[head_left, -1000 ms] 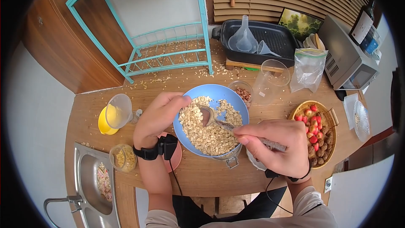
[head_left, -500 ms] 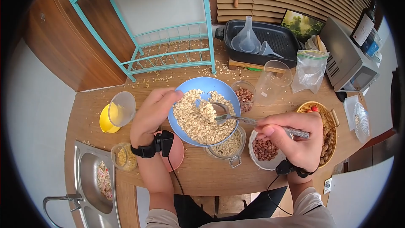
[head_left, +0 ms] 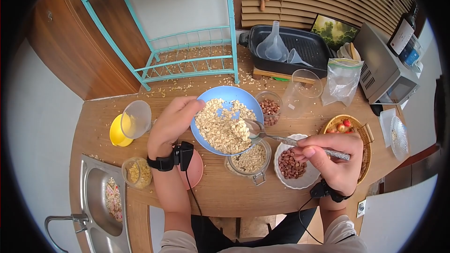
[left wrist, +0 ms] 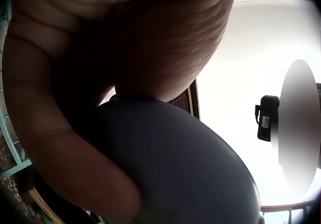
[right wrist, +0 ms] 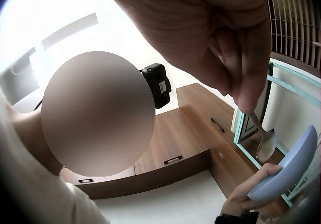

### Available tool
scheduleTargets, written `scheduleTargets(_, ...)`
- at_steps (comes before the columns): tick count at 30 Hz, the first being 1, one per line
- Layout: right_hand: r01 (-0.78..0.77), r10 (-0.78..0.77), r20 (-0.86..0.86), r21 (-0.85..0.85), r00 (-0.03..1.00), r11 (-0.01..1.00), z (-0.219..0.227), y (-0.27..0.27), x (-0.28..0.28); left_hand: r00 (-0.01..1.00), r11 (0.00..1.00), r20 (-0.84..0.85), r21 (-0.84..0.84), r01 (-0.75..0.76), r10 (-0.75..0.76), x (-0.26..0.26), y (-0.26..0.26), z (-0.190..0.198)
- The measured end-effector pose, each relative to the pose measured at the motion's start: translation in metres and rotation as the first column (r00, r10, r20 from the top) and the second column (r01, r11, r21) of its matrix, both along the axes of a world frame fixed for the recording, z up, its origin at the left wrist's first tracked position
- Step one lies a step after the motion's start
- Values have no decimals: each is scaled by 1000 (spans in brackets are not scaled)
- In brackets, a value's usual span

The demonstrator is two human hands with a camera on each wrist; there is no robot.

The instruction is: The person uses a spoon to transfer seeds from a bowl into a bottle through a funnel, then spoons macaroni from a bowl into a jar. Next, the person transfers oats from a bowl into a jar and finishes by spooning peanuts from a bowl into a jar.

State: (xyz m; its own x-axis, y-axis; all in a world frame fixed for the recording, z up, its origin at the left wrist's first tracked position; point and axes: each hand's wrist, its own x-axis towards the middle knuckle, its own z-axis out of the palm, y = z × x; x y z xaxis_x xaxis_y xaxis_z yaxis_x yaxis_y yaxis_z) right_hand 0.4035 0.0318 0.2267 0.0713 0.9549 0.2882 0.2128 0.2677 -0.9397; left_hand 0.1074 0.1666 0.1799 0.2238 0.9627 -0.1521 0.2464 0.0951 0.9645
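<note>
My left hand (head_left: 173, 122) holds a shallow blue bowl (head_left: 228, 93) by its left rim, thumb on top. Rolled oats (head_left: 211, 124) cover much of the bowl. The left wrist view shows the fingers curled beneath the bowl's underside (left wrist: 190, 164). In my right hand (head_left: 341, 161), thumb and fingers pinch the handle of a metal spoon (head_left: 281, 139). A heap of oats sits on the spoon's head, over the bowl's right part. Just below the bowl in the head view stands an open glass jar (head_left: 267, 163) with oats inside, partly covered by the bowl.
A white fluted dish (head_left: 307, 178) of reddish nuts stands under my right hand. Behind are a clear cup (head_left: 270, 107) of nuts, an empty clear container (head_left: 300, 98) and a basket (head_left: 370, 133). A pink plate (head_left: 196, 168) lies under my left wrist; the sink (head_left: 89, 197) is left.
The spoon has come up from the oats with a heap on it and moved toward the bowl's right side. The bowl has shifted away from me, uncovering more of the glass jar.
</note>
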Motion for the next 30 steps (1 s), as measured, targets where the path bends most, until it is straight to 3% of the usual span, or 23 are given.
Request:
scheduleTargets(10, -33, 28, 55, 83, 998, 996, -10, -16, 20, 1000, 999, -10, 42, 22, -21, 0, -1, 0)
scheduleTargets(14, -12, 13, -6, 33, 1000, 999, -17, -29, 28, 998, 995, -52, 89, -43, 47, 3, -7, 8)
scheduleTargets(19, -39, 39, 105, 1, 994, 999, -27, -37, 40, 998, 991, -4, 113, -69, 70, 3, -4, 3)
scheduleTargets(26, -88, 93, 274, -30, 957, 996, -31, -28, 33, 991, 986, -65, 120, -112, 120, 3, -5, 3)
scheduleTargets(30, -164, 118, 456, 62, 882, 984, -33, -22, 28, 994, 987, -34, 128, -102, 107, 4, -6, 3)
